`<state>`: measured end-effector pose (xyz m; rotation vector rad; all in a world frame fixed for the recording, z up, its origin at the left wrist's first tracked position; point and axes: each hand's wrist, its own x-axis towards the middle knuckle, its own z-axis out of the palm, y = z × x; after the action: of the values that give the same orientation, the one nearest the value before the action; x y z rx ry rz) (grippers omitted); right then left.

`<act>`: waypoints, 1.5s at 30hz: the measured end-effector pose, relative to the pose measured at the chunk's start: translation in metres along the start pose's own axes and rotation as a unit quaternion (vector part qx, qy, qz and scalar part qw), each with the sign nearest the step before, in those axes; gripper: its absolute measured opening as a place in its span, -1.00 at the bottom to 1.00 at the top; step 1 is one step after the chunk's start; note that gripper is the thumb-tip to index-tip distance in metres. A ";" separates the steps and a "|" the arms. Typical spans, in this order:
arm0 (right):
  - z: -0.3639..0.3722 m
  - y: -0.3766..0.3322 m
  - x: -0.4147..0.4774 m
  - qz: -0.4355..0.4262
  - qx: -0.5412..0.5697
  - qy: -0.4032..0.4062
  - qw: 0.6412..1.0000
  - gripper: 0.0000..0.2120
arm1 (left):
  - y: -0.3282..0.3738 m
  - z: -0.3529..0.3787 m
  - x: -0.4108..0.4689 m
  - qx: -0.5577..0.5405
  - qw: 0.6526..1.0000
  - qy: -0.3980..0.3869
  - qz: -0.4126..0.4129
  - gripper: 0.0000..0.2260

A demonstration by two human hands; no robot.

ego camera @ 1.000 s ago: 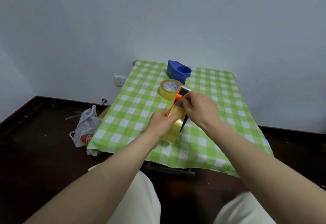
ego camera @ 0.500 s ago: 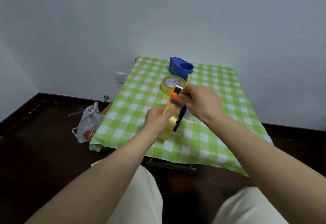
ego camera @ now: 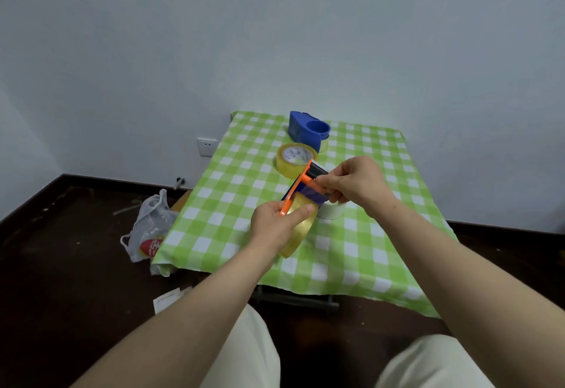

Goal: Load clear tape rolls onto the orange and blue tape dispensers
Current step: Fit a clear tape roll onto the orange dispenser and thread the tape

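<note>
Since a second ago we are tipping the orange dispenser (ego camera: 301, 182) over from nearly upright to a clear slant, its black front end pointing away from us. Our right hand (ego camera: 356, 184) is drawing off to its own side. That is uncovering a white roll (ego camera: 330, 211) on the cloth just below the right fingers.

Our left hand (ego camera: 276, 225) is curling round the dispenser's lower part, with the thumb pressing on the clear tape roll (ego camera: 298, 234) that is already seated in it. The right hand is pinching narrowly at the front end. Whether it is holding the loose tape or only the plastic, we cannot tell. We are judging that this roll is on and that the tape is being threaded toward the cutter, so the first half of the task is nearly done.

A pale wall is filling the view beyond both hands and a dark floor is spreading below and to the left of them. Under the hands the table in its green checked cloth (ego camera: 232, 198) is carrying the rest. Well beyond the hands is the blue dispenser (ego camera: 308, 130), and between it and the hands is a spare clear roll (ego camera: 295, 159) lying flat. Left of our left hand a plastic bag (ego camera: 149, 225) is slumping on the floor, and a wall socket (ego camera: 207, 147) is showing above it.
</note>
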<state>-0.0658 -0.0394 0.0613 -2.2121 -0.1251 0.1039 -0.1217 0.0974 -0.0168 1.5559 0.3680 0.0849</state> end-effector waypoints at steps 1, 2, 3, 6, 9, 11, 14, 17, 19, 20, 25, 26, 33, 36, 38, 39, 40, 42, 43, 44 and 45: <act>0.000 0.000 0.000 0.003 -0.015 0.003 1.000 -0.76 | 0.001 0.000 -0.001 -0.003 1.000 0.000 -0.001 -0.74; 0.000 0.000 0.001 0.006 -0.032 0.007 0.999 -0.77 | 0.002 0.001 -0.001 -0.005 1.000 -0.001 -0.002 -0.78; 0.000 0.000 0.001 0.007 -0.052 0.013 0.999 -0.77 | 0.002 0.001 -0.002 -0.006 1.000 -0.003 -0.003 -0.80; 0.001 -0.003 -0.001 0.002 -0.118 0.033 0.992 -0.78 | 0.003 0.002 -0.002 0.002 1.000 -0.005 -0.001 -0.81; 0.003 -0.006 -0.005 -0.016 -0.194 0.067 0.979 -0.82 | 0.005 0.003 -0.002 0.013 1.000 -0.001 -0.002 -0.77; 0.006 -0.005 -0.007 -0.040 -0.231 0.087 0.968 -0.82 | 0.005 0.004 -0.003 0.020 1.000 0.004 -0.002 -0.70; 0.010 -0.001 -0.009 -0.072 -0.264 0.107 0.956 -0.78 | 0.004 0.004 -0.004 0.022 1.000 0.013 0.002 -0.56; 0.013 0.001 -0.009 -0.104 -0.283 0.122 0.946 -0.76 | 0.006 0.004 -0.004 0.024 0.999 0.020 0.005 -0.55; 0.015 0.002 -0.010 -0.117 -0.292 0.128 0.941 -0.77 | 0.007 0.004 -0.003 0.027 0.999 0.021 0.007 -0.56; 0.015 0.002 -0.010 -0.122 -0.297 0.130 0.938 -0.77 | 0.007 0.004 -0.003 0.028 0.999 0.023 0.008 -0.58; 0.018 0.003 -0.013 -0.134 -0.300 0.148 0.933 -0.75 | 0.010 0.004 -0.004 0.033 0.999 0.025 0.014 -0.67; 0.018 0.003 -0.013 -0.134 -0.298 0.150 0.933 -0.74 | 0.012 0.004 -0.004 0.039 0.999 0.025 0.018 -0.66; 0.017 0.001 -0.014 -0.131 -0.284 0.163 0.936 -0.74 | 0.013 0.006 -0.005 0.065 0.996 0.039 0.045 -0.54; 0.018 0.002 -0.013 -0.132 -0.290 0.167 0.933 -0.74 | 0.013 0.006 -0.005 0.083 0.994 0.049 0.056 -0.48; 0.018 0.002 -0.010 -0.131 -0.287 0.177 0.932 -0.74 | 0.014 0.006 -0.005 0.069 0.996 0.033 0.054 -0.48; 0.017 0.002 -0.009 -0.132 -0.283 0.184 0.932 -0.74 | 0.014 0.005 -0.005 0.054 0.997 0.015 0.051 -0.53; 0.017 0.001 -0.008 -0.136 -0.279 0.189 0.932 -0.75 | 0.015 0.005 -0.006 0.044 0.998 -0.006 0.048 -0.60; 0.015 0.001 -0.005 -0.143 -0.268 0.190 0.934 -0.76 | 0.018 0.003 -0.009 0.034 0.997 -0.051 0.040 -0.75; 0.014 0.001 -0.004 -0.141 -0.260 0.188 0.936 -0.76 | 0.019 0.003 -0.010 0.032 0.996 -0.067 0.041 -0.78; 0.012 0.000 -0.004 -0.137 -0.251 0.185 0.940 -0.77 | 0.019 0.002 -0.011 0.029 0.996 -0.074 0.045 -0.79; 0.011 -0.001 -0.003 -0.130 -0.243 0.181 0.944 -0.77 | 0.020 0.001 -0.011 0.026 0.996 -0.074 0.051 -0.80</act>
<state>-0.0704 -0.0305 0.0551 -2.6365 -0.2590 -0.5334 -0.1280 0.0938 0.0051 1.6214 0.1750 0.0404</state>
